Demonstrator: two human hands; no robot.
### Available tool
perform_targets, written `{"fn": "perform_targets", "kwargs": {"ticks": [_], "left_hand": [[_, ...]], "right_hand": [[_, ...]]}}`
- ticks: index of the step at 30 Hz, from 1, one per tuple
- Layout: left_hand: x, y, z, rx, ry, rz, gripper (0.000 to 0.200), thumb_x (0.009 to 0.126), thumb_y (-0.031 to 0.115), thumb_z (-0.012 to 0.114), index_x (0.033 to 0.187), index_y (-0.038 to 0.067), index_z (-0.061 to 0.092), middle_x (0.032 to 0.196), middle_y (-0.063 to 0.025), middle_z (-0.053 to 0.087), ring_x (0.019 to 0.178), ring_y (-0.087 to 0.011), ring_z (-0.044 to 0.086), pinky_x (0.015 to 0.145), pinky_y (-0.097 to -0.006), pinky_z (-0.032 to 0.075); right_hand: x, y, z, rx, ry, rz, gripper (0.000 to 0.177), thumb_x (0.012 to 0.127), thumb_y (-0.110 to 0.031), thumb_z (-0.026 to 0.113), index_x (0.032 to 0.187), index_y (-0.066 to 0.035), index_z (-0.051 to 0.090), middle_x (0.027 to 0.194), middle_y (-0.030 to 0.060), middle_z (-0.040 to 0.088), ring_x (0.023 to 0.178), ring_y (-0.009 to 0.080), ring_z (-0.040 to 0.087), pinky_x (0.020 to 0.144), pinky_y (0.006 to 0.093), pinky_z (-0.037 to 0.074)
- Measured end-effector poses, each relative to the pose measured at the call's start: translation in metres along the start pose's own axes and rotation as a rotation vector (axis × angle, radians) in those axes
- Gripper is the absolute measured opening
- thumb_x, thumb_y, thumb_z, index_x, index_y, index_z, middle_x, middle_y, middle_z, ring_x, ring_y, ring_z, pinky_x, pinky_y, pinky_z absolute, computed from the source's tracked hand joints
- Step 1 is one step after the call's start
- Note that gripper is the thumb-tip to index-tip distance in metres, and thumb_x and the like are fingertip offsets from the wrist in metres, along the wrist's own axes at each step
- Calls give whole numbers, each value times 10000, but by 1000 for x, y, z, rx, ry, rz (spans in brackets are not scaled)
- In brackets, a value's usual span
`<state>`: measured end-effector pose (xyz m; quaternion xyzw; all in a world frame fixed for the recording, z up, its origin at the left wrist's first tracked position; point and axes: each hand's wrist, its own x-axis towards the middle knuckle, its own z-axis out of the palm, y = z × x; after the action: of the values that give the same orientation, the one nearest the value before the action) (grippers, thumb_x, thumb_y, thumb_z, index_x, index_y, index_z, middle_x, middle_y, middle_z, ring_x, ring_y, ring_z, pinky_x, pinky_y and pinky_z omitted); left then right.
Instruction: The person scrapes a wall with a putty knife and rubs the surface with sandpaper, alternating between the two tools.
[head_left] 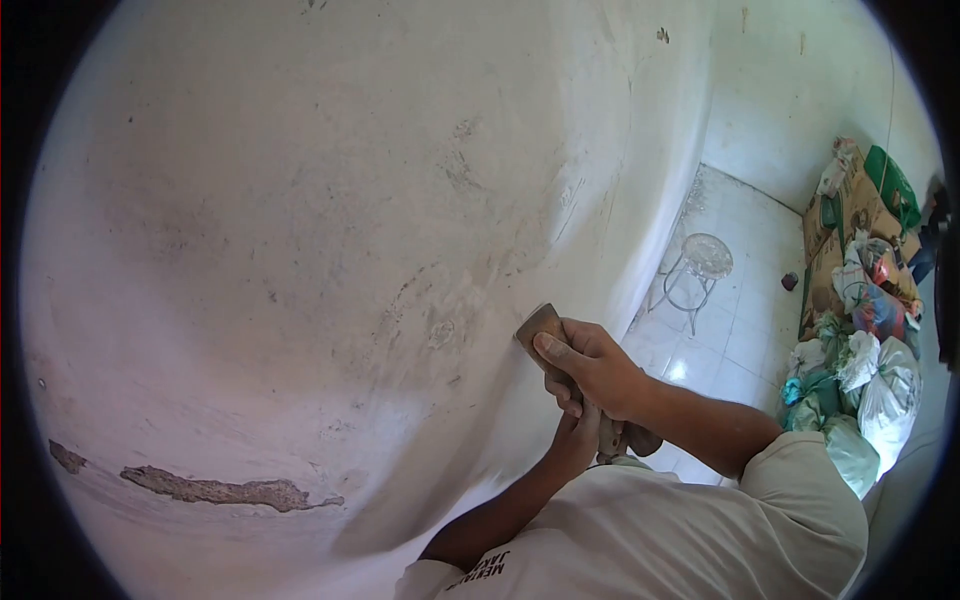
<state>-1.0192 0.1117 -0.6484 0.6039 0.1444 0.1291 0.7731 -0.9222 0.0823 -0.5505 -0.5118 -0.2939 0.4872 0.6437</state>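
Observation:
A flat brown hand tool (541,326) has its edge at the whitish wall (330,240), right of centre. My right hand (600,368) grips this tool, thumb laid along its face. Just below, my left hand (578,436) is closed round the tool's lower part, against my right hand; its fingers are partly hidden. Dark scuffs and scratches mark the wall's surface. Low on the left runs a long rough patch (225,491) where the coating is broken away.
A round stool (707,257) with metal legs stands on the tiled floor (740,300) to the right. Cardboard boxes (862,205), a green bag (892,188) and several filled plastic bags (890,400) are piled at the far right. A small dark object (790,281) lies near them.

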Motion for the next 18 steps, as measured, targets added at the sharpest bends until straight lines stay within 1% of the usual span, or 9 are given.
{"fn": "perform_targets", "kwargs": {"ticks": [1, 3, 6, 8, 10, 13, 16, 18], "left_hand": [[2, 1, 3, 2, 3, 16, 437, 1034, 452, 276, 1098, 52, 439, 826, -37, 546, 659, -110, 557, 557, -263, 464], [5, 3, 5, -35, -22, -14, 455, 1031, 465, 272, 1070, 48, 450, 809, -39, 545, 640, -114, 557, 550, -266, 463], [11, -9, 0, -94, -69, -23, 468, 1028, 481, 261, 1055, 53, 449, 787, -41, 541, 616, -120, 555, 543, -270, 462], [10, -9, 1, -88, -45, -33, 469, 1025, 494, 258, 1078, 61, 431, 813, -39, 544, 648, -120, 562, 549, -272, 464], [12, -29, -8, -173, -124, -85, 469, 1022, 499, 263, 1090, 64, 424, 825, -37, 545, 674, -120, 564, 571, -269, 467], [2, -42, 2, 37, 65, -78, 474, 1021, 501, 272, 1131, 66, 423, 850, -33, 546, 712, -112, 559, 611, -259, 463], [-2, -37, 0, -3, 117, -55, 485, 1019, 500, 279, 1191, 67, 411, 864, -34, 547, 729, -104, 555, 644, -250, 457], [-4, -30, -2, 19, 134, -61, 475, 1022, 494, 278, 1194, 71, 410, 862, -34, 547, 723, -99, 552, 618, -247, 454]], "right_hand": [[0, -1, -2, -34, -3, 2, 330, 996, -372, 484, 865, -69, 469, 594, -13, 450, 432, 62, 411, 396, 226, 365], [0, -3, -5, -99, -7, 5, 334, 994, -371, 488, 872, -61, 473, 589, -11, 449, 431, 61, 408, 394, 227, 364], [2, -1, -9, -97, -36, -11, 361, 988, -410, 489, 950, -51, 490, 596, 2, 454, 440, 62, 408, 412, 211, 387], [1, 2, -9, -82, -24, -17, 355, 988, -408, 489, 957, -53, 493, 599, 0, 450, 442, 62, 406, 412, 211, 386], [-1, 11, -12, -56, -5, -16, 350, 989, -403, 489, 961, -55, 494, 601, -2, 446, 446, 62, 407, 412, 211, 385], [-2, 30, -19, -22, 0, -7, 337, 991, -391, 490, 963, -55, 495, 606, -6, 442, 458, 61, 414, 413, 210, 384], [0, 37, -15, -10, -14, 6, 321, 994, -372, 490, 969, -52, 496, 615, -9, 442, 473, 59, 422, 411, 210, 382], [5, 38, -10, -54, -8, -7, 313, 996, -361, 490, 972, -48, 496, 622, -13, 442, 482, 57, 426, 410, 210, 382]]}}
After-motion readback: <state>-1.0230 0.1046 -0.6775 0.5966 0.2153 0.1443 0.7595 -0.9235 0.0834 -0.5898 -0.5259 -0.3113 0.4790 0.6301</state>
